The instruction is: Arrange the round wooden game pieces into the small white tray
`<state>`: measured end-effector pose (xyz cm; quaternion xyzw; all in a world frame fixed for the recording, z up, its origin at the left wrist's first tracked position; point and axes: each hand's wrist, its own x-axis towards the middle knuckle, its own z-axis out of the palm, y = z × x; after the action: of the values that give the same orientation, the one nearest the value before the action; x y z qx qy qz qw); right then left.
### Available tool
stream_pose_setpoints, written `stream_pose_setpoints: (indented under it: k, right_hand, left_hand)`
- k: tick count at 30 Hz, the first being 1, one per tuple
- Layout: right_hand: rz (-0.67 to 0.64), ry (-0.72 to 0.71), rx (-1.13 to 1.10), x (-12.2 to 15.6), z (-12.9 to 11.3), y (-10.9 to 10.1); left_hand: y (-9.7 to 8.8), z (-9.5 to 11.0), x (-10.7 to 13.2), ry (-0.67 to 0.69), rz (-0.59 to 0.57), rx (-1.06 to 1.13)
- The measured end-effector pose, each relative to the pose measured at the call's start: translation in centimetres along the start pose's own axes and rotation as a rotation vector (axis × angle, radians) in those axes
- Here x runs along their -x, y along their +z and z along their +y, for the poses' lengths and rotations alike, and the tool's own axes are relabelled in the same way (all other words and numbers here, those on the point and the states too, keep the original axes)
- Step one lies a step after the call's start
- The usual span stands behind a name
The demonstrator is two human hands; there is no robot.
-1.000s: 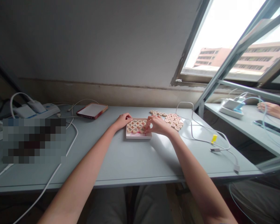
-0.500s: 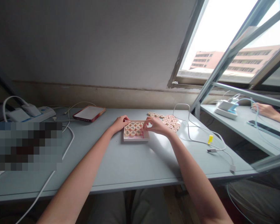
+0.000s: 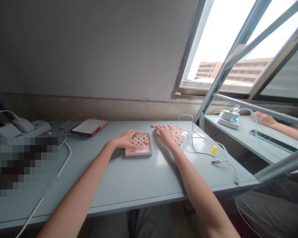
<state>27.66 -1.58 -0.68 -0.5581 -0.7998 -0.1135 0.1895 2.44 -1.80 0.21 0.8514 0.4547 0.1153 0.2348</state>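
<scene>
A shallow white box (image 3: pixel 139 153) sits on the desk, holding rows of round wooden Chinese chess pieces (image 3: pixel 141 145) with dark characters. Across the box's left side lies my left hand (image 3: pixel 125 138), thumb and fingers apart over the pieces and rim; part of the rim and some pieces are hidden under it. To the right, my right hand (image 3: pixel 165 135) rests over the near left part of a spread of loose chess pieces (image 3: pixel 178 135), its fingers stretched out. Its palm hides whatever lies directly beneath.
A dark red box lid (image 3: pixel 89 127) lies at the back left. White cables (image 3: pixel 196 145) with a yellow tag (image 3: pixel 214 150) loop over the right side. A power strip (image 3: pixel 37 127) stands far left. At the neighbouring desk, another person's hand (image 3: pixel 263 118) is near cables and a phone (image 3: pixel 273 140).
My right hand has left the box and moved right onto the loose pieces. My left hand has shifted from the box's back left corner to lie over its left side. The camera view has turned slightly.
</scene>
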Motion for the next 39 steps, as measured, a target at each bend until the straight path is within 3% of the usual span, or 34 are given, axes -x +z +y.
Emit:
stream_pose_setpoints:
  k: [4, 8, 13, 15, 22, 30, 35, 39]
  right_hand:
    - [-0.002, 0.036, -0.067, 0.0, -0.4, -1.1]
    - [-0.047, 0.05, -0.328, 0.0, -0.7, -3.2]
    - [-0.34, -0.152, -0.631, 0.1, -1.8, -5.7]
    - [-0.392, -0.197, -0.571, 0.2, -2.5, -5.9]
    - [-0.358, -0.228, -0.284, 0.6, -3.8, -5.2]
    - [-0.323, -0.234, -0.22, 0.5, -4.1, -4.3]
    - [-0.338, -0.235, -0.248, 0.5, -4.1, -3.7]
    - [-0.316, -0.234, -0.413, -0.2, -4.5, -5.1]
  left_hand:
    - [0.0, -0.2, 0.1, 0.005, -0.015, 0.047]
    - [-0.4, -0.2, 0.4, 0.022, -0.031, 0.1]
    - [-0.6, -0.7, 0.4, 0.033, -0.055, 0.143]
    - [-0.6, -1.0, 0.3, 0.037, -0.054, 0.153]
    - [-0.3, -1.0, 0.1, 0.02, -0.012, 0.189]
    - [3.0, 2.3, -1.2, -0.156, 0.326, -0.092]
    - [3.0, 2.2, -1.2, -0.162, 0.303, -0.122]
    - [2.7, 2.0, -1.1, -0.151, 0.292, -0.132]
